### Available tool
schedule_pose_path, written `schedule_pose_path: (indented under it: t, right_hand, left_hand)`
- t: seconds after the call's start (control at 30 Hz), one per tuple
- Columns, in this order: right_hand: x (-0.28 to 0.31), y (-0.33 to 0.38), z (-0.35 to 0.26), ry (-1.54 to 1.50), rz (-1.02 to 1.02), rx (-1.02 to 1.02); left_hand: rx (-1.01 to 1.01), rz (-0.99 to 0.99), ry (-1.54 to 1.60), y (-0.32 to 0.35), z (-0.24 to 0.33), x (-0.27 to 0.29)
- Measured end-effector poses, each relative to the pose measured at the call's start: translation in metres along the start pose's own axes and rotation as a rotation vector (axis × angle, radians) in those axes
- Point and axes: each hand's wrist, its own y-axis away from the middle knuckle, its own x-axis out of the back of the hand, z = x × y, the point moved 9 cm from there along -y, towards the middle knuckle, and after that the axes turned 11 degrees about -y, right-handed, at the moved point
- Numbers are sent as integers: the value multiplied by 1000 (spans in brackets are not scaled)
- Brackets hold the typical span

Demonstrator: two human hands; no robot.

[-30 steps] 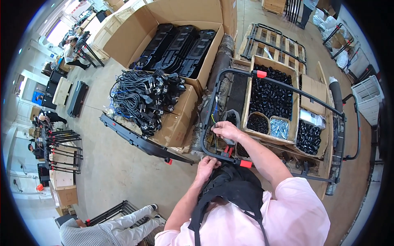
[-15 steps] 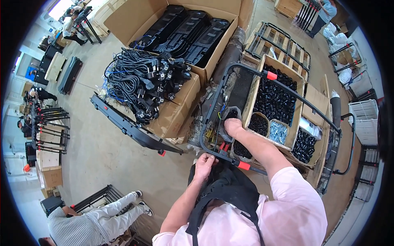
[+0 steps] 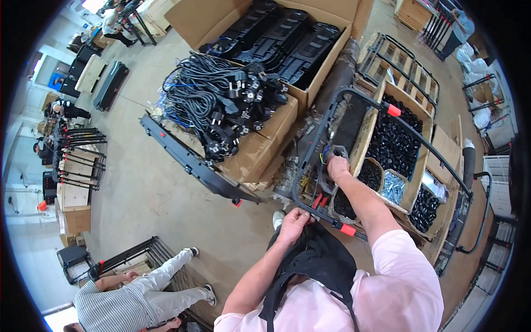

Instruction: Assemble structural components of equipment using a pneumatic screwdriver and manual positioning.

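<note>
A black tubular frame (image 3: 299,172) with red clips lies across in front of me, over the edge of a parts crate. My left hand (image 3: 293,225) is pinched at the frame's near corner; what its fingertips hold is hidden. My right hand (image 3: 338,168) reaches through the frame into a small clear plastic bag (image 3: 339,150). Its fingers are curled, and I cannot see what is between them. A red-handled tool (image 3: 319,200) lies by the frame between my hands. Beside my right forearm sits a bag of small black parts (image 3: 344,203).
The wooden crate (image 3: 405,207) holds black caps (image 3: 394,133), silver screws (image 3: 393,187) and more black parts (image 3: 423,209). Left of it, corded plugs (image 3: 221,105) lie on a cardboard box (image 3: 264,145), beside a long black panel (image 3: 191,165). Black shells fill a large carton (image 3: 324,66). A person in stripes (image 3: 119,303) works at lower left.
My view has swung, so the scene sits further right. My right hand stays at the plastic bag and my left hand at the frame's corner. The person at lower left has moved their arms.
</note>
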Motion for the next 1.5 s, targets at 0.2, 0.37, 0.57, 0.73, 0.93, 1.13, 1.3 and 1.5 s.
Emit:
schedule_pose_path:
  t: [0.2, 0.37, 0.57, 0.73, 0.93, 1.13, 1.3, 1.5]
  right_hand:
    - [32, 20, -8, -176, 108, 86]
    - [51, 27, 6, -279, 178, -35]
    - [76, 57, -16, -179, -6, -39]
    - [131, 121, -44, -313, 127, 200]
    - [133, 196, -37, -803, 92, 199]
    - [109, 266, -61, -1294, 16, 101]
    - [66, 307, -54, -1479, 139, 29]
    - [17, 341, -47, -1475, 175, -135]
  left_hand:
    - [4, -38, 6, -4, 2, 3]
    - [23, -114, -24, -8, 4, -3]
    - [-8, -122, -149, -11, 7, 0]
    - [-116, -171, -85, -31, -14, 4]
    - [-113, -252, -194, -29, -4, 0]
    - [-52, -266, -185, -17, 18, 0]
    - [-99, -244, -187, -21, 7, -2]
    - [-79, -251, -163, -22, 0, -5]
